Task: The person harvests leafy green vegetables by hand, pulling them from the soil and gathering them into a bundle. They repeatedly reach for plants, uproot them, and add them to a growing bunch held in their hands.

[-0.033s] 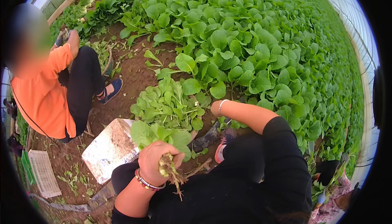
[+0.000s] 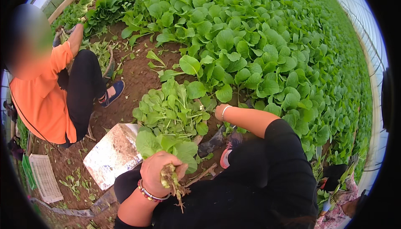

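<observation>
Greens (image 2: 166, 142) jut forward from the clenched left hand (image 2: 156, 174), the right hand (image 2: 219, 111) apart with its grip unclear.

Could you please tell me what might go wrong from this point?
First, the left hand holds the leafy greens with their roots over the person's black clothing, so any clinging soil might drop there.

Second, the right hand is low beside the growing bed; its fingers are hard to see, and it could bruise nearby leaves.

Third, the pink shoe stands near the loose pile of greens, so a shifted foot might crush some.
</observation>
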Motion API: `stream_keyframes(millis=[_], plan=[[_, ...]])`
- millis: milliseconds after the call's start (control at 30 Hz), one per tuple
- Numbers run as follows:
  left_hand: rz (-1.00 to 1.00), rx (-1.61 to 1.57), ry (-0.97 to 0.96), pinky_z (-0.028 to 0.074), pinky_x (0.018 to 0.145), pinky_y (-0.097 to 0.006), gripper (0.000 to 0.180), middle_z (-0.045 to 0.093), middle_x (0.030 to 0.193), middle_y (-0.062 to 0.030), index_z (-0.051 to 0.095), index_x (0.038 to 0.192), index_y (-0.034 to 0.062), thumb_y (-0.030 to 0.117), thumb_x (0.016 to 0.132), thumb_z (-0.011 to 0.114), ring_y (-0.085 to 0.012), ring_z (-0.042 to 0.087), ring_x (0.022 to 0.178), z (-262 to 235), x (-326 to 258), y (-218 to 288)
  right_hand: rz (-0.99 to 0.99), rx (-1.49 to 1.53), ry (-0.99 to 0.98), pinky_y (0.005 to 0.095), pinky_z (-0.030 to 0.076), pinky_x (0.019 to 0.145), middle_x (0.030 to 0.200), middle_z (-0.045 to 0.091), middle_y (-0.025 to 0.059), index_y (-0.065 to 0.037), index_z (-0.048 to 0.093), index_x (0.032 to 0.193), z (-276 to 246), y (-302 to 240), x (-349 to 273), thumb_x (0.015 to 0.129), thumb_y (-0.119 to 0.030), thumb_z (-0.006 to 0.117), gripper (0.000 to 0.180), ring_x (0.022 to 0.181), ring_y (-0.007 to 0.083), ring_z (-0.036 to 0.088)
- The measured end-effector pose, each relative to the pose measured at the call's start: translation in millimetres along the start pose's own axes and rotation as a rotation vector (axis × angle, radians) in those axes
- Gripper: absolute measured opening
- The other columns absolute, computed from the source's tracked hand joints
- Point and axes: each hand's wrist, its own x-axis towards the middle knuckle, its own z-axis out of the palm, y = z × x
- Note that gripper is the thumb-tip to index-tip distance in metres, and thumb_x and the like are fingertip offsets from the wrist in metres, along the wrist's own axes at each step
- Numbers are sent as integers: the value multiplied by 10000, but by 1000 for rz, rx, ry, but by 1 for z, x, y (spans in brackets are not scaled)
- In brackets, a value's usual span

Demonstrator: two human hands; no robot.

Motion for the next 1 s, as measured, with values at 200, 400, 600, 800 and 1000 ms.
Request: stream_keyframes(millis=[200, 400, 600, 800, 1000], plan=[[-266, -82, 55, 429, 489, -269, 286, 554, 617, -76, 517, 779, 46, -48, 600, 718, -186, 537, 521, -2, 3, -14, -87, -355, 275, 396, 407, 852, 1204, 508, 136, -83, 640, 1020, 4, 27, 103, 768, -214, 525, 307, 1066, 295, 494], [-462, -161, 26, 448, 615, -283, 238, 531, 701, -67, 479, 815, 59, -28, 673, 648, -189, 540, 649, -2, 1, -21, 91, -317, 461, 405, 377, 859, 1208, 521, 98, -95, 594, 1116, 10, 32, 180, 792, -208, 506, 354, 1064, 268, 501], [-545, -202, 12, 446, 658, -298, 228, 529, 725, -63, 486, 848, 59, -26, 699, 638, -194, 537, 678, 1, 8, -20, 287, -216, 303, 398, 386, 829, 1205, 525, 76, -103, 593, 1120, 39, 47, 218, 807, -224, 504, 347, 1070, 255, 496], [-482, -135, -52, 450, 646, -296, 226, 560, 741, -66, 516, 823, 49, -32, 674, 667, -181, 555, 697, 4, 11, -27, 425, -195, 120, 392, 395, 798, 1201, 530, 53, -112, 592, 1123, 67, 78, 247, 821, -240, 502, 340, 1077, 243, 490], [-470, -60, -144, 443, 629, -269, 247, 563, 740, -67, 515, 837, 45, -59, 665, 658, -166, 543, 663, 8, 15, -25, 420, 20, 228, 365, 415, 713, 1077, 569, 41, -100, 627, 1015, 44, 67, 218, 809, -209, 497, 266, 996, 244, 512]])
